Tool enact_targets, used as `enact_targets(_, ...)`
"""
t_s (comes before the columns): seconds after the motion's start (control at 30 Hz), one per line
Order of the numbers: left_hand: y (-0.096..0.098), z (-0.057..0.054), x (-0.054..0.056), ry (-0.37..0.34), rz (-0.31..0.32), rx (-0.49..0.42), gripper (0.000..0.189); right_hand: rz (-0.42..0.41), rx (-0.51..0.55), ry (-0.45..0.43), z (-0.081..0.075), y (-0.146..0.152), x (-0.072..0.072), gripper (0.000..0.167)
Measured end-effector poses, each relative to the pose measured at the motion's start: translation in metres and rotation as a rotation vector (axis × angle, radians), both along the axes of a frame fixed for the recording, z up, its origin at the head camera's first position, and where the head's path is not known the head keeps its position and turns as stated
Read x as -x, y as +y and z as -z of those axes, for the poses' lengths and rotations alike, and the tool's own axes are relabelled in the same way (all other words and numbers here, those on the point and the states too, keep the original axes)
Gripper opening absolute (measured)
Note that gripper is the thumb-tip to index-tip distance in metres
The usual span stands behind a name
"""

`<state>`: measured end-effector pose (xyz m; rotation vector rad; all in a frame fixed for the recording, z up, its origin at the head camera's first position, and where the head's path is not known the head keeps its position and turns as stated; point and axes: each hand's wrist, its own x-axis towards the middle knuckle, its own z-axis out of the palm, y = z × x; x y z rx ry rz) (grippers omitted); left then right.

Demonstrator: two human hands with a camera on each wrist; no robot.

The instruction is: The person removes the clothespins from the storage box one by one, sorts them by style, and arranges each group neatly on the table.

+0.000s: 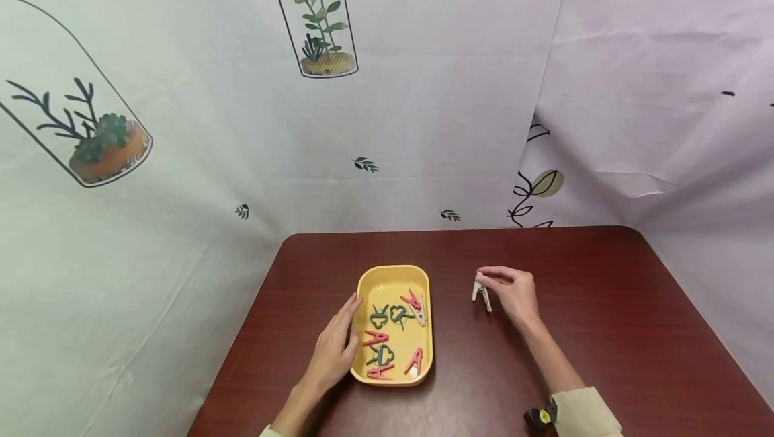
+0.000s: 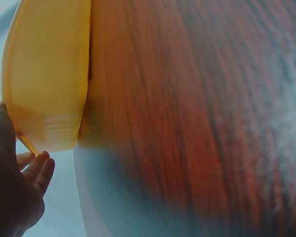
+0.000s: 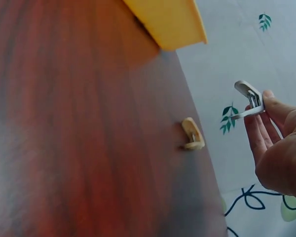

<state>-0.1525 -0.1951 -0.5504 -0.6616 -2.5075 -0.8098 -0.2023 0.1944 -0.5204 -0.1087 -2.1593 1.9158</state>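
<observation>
My right hand [image 1: 512, 292] pinches a white clothespin [image 3: 252, 98] between thumb and fingertips, to the right of a yellow tray [image 1: 393, 277]. The pin's two legs are spread and point away from the fingertips. Another clothespin [image 3: 192, 134], tan in the right wrist view, is on the table below the held one. Along the tray's left rim rests my left hand [image 1: 331, 349], its fingers extended against the side. Inside the tray lie several pink clothespins [image 1: 414, 361], green clips [image 1: 379, 316] and a pale clothespin [image 1: 418, 314].
The tray stands on a dark red-brown wooden table [image 1: 580, 329] with rounded far corners. White cloth with printed plants [image 1: 423, 121] hangs behind the table and at its sides. A black wrist device [image 1: 538, 418] sits at my right sleeve.
</observation>
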Motion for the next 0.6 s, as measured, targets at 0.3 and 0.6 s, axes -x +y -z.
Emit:
enact_targets(0.3,0.0,0.001,-0.001,-0.018,-0.012,0.001,0.068,-0.044,-0.055,-0.076,0.015,0.008,-0.017,0.029)
enact_targets(0.6,0.001,0.001,-0.001,-0.013,-0.012,0.0,0.068,-0.044,-0.114,-0.127,0.028,0.01,-0.028,0.023)
